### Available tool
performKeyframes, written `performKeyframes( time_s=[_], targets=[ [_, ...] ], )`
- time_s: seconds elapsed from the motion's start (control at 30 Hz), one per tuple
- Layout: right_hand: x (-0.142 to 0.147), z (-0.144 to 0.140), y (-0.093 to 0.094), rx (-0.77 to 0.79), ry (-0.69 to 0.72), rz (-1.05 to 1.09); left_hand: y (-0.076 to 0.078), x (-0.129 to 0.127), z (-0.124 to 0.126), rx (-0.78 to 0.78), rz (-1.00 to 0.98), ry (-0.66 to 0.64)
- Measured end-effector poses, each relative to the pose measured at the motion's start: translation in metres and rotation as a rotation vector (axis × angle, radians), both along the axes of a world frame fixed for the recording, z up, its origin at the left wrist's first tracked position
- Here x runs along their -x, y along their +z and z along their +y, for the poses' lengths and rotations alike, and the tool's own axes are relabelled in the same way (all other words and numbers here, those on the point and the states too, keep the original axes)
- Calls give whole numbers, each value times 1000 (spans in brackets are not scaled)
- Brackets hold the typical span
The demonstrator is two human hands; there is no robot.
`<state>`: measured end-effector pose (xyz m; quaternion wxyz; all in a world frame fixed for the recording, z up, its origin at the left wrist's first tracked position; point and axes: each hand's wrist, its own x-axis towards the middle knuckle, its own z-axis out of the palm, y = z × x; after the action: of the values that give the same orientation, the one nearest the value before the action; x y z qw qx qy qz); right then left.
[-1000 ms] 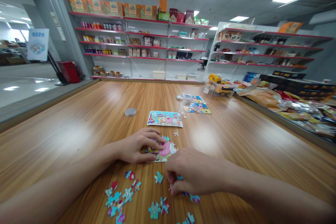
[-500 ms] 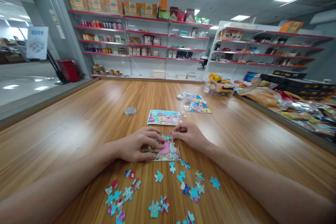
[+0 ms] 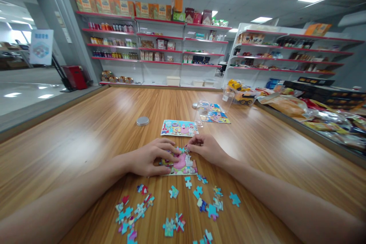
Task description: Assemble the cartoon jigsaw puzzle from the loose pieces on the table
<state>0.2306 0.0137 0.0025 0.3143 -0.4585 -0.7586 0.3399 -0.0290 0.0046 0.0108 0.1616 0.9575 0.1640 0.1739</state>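
Note:
A partly joined jigsaw puzzle [image 3: 180, 162], with a large pink figure, lies on the wooden table. My left hand [image 3: 151, 157] rests over its left side, fingers spread and touching the joined pieces. At the puzzle's upper right edge my right hand [image 3: 206, 147] is closed in a pinch on a small puzzle piece [image 3: 187, 146], mostly hidden by the fingertips. Just beyond the hands lies a picture card [image 3: 179, 128] with cartoon figures. Loose pieces are scattered nearer to me, among them a blue piece [image 3: 235, 199] and a green-blue piece [image 3: 173, 191].
A round metal lid [image 3: 142, 121] lies at the back left. Clear plastic jars [image 3: 203, 109] and more picture sheets [image 3: 219, 117] are at the back right, near a bin of yellow toy trucks [image 3: 243, 95]. Packaged goods [image 3: 323, 116] fill the right side. Stocked shelves [image 3: 160, 61] stand behind.

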Motion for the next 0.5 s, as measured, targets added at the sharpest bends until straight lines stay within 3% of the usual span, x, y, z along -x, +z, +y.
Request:
performKeyframes(
  time_s=[0.5],
  targets=[
    [0, 0, 3, 33, 22, -2, -1, 1, 0, 6, 7, -2]
  ],
)
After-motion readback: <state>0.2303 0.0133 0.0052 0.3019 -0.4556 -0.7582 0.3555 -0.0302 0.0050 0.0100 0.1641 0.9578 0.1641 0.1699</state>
